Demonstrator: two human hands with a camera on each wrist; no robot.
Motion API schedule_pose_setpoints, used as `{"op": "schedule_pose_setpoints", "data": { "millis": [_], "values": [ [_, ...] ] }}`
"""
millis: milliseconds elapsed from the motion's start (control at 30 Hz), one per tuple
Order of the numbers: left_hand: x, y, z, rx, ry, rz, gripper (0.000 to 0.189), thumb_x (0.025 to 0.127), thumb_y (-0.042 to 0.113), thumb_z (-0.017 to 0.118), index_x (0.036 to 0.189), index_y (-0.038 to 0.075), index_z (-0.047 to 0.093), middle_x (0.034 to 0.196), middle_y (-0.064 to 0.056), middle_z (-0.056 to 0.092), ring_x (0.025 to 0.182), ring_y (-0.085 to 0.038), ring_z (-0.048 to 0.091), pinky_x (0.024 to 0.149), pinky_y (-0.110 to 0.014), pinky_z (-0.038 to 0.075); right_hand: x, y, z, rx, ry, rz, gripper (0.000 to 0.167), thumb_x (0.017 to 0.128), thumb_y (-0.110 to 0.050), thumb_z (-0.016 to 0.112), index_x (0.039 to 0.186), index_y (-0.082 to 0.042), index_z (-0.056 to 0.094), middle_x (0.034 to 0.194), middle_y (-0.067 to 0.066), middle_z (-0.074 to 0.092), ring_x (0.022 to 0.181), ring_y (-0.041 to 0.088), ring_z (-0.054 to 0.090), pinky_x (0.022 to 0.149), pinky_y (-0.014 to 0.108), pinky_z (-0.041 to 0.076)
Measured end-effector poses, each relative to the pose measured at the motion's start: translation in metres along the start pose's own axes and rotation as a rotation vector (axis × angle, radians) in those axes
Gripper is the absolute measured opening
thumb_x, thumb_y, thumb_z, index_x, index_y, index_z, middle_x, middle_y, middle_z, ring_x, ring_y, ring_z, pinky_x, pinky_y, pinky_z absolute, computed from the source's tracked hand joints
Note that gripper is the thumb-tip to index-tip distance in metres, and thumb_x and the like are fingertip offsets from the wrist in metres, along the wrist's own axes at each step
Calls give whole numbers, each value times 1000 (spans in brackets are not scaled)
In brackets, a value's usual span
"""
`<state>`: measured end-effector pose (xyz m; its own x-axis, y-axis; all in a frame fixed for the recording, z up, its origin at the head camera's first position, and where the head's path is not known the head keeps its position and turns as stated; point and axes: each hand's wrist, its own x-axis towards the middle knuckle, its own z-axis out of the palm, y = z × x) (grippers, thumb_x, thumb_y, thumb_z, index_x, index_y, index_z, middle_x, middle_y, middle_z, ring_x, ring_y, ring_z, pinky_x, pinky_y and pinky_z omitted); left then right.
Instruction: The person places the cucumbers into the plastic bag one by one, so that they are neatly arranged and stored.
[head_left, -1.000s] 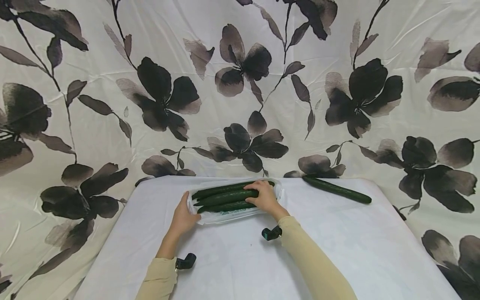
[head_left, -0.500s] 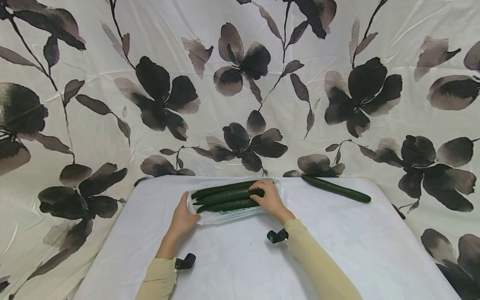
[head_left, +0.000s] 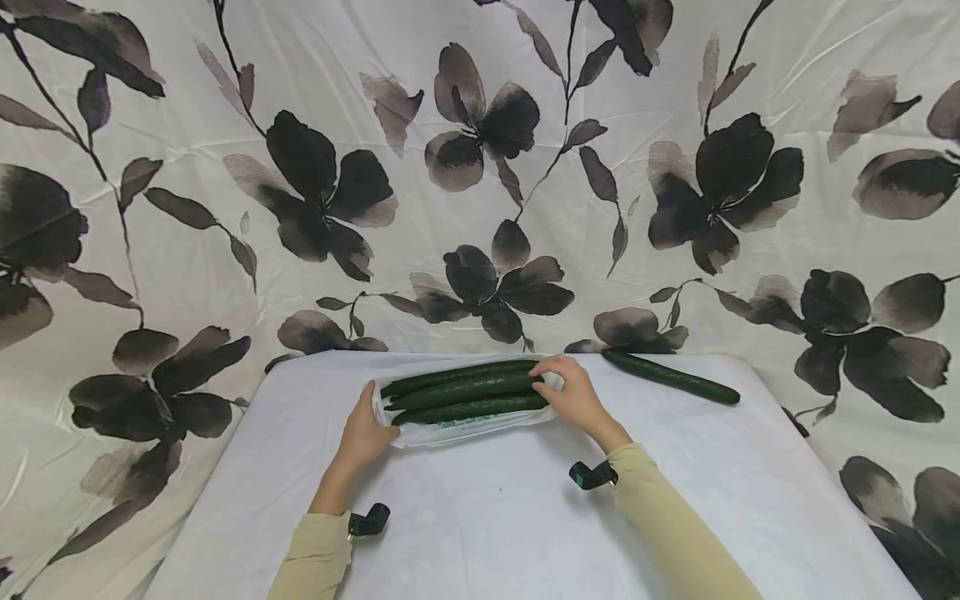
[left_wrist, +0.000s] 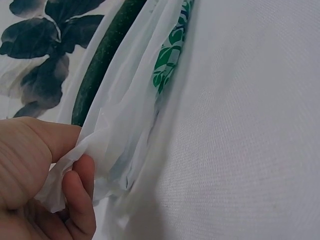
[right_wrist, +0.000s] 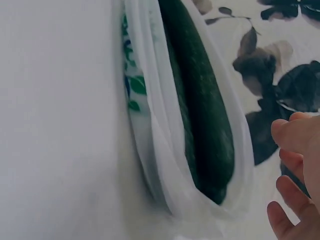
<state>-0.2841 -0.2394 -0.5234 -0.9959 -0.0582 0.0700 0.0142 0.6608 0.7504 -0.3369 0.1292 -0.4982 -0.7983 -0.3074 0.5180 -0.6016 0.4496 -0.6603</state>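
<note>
Three long dark green cucumbers lie side by side in a white plastic bag at the table's far side. The bag has a green leaf print, and its mouth lies open around them. My left hand pinches the bag's left edge between thumb and fingers; the left wrist view shows the crumpled film in its grip. My right hand is at the bag's right end with fingers loosely bent. In the right wrist view this hand holds nothing and stands apart from the bagged cucumbers.
Another cucumber lies loose at the back right of the white-covered table, outside the bag. Behind the table hangs a pale cloth with dark flowers. Each wrist carries a small black camera.
My right hand has let go of a cucumber and drawn back to the right, baring the right ends of the cucumbers in the bag. The left hand keeps its hold on the bag.
</note>
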Motion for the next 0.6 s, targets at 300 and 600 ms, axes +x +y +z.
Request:
{"op": "schedule_pose_setpoints", "data": {
  "millis": [300, 600],
  "values": [
    [2, -1, 2, -1, 20, 36, 99, 74, -2, 68, 153, -2, 9, 152, -32, 20, 138, -48, 22, 108, -61, 24, -1, 13, -45, -94, 3, -8, 21, 82, -1, 76, 102, -8, 72, 108, 8, 66, 104, 28, 57, 83, 52, 48],
    [1, 1, 3, 23, 13, 14, 103, 75, 2, 71, 155, 4, 7, 149, -35, 21, 132, -53, 28, 100, -68, 30, -11, 41, -87, -156, 3, 113, 21, 85, -2, 73, 106, -3, 70, 110, 14, 65, 106, 35, 59, 90, 54, 46]
  ]
}}
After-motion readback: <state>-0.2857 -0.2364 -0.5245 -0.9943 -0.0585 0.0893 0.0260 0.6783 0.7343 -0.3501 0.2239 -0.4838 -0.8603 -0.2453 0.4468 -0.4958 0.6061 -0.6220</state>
